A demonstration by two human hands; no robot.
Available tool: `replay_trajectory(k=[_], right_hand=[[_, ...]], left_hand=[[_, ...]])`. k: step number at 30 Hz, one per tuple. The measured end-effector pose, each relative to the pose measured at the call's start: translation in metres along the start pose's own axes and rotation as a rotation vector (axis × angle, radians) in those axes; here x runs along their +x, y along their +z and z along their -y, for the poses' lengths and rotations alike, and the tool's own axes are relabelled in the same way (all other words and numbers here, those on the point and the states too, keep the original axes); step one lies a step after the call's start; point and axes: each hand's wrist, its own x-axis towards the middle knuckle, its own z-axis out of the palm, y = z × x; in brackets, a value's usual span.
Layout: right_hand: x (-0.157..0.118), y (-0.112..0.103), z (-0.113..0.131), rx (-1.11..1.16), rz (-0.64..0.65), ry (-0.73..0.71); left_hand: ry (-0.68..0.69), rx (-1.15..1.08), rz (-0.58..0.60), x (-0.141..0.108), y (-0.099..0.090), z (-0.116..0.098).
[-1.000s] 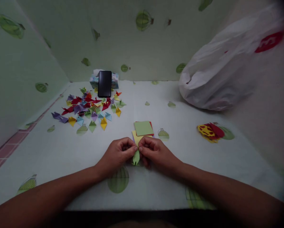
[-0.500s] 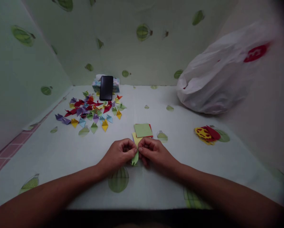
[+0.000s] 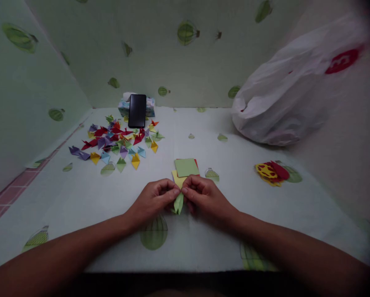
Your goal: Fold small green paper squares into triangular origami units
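A folded light green paper piece (image 3: 178, 203) is pinched between my two hands near the middle of the table, its split tips pointing toward me. My left hand (image 3: 155, 200) grips its upper end from the left with thumb and fingers. From the right, my right hand (image 3: 205, 199) pinches the same end, thumb close to the left thumb. Just beyond the hands lie a yellow sheet (image 3: 179, 180), partly covered, and a stack of square papers with a green sheet (image 3: 186, 167) on top and red edges showing.
Many small folded colored papers (image 3: 117, 142) spread at the back left. Behind them a black phone (image 3: 137, 111) leans on a tissue box (image 3: 150, 107). Red and yellow cutouts (image 3: 271, 172) lie right, below a white plastic bag (image 3: 274, 103).
The view has shifted slightly. The green piece shows more of its folded length below my fingertips, and my hands remain close together around its upper end.
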Motion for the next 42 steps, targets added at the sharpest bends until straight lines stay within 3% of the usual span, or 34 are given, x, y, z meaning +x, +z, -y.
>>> replay_trajectory(k=[7, 11, 14, 20, 27, 35, 42], right_hand=[[0.002, -0.009, 0.007, 0.129, -0.253, -0.102], [0.0, -0.002, 0.009, 0.176, -0.312, -0.125], [-0.002, 0.005, 0.009, 0.198, -0.328, -0.136], [-0.004, 0.012, 0.008, 0.234, -0.299, -0.124], [-0.006, 0.013, 0.006, 0.116, -0.265, -0.122], [-0.007, 0.014, 0.002, -0.004, -0.152, -0.072], [-0.006, 0.012, 0.0, 0.074, -0.028, -0.032]], left_hand=[[0.199, 0.024, -0.194, -0.006, -0.003, -0.002], [0.249, 0.191, -0.186, -0.006, 0.004, 0.004], [0.253, 0.147, -0.208, -0.003, 0.009, 0.008], [0.285, 0.027, -0.261, -0.001, 0.009, 0.008], [0.333, -0.058, -0.217, 0.0, 0.008, 0.004], [0.245, -0.032, -0.189, 0.0, 0.004, 0.002], [0.221, -0.019, -0.117, 0.002, 0.001, 0.004]])
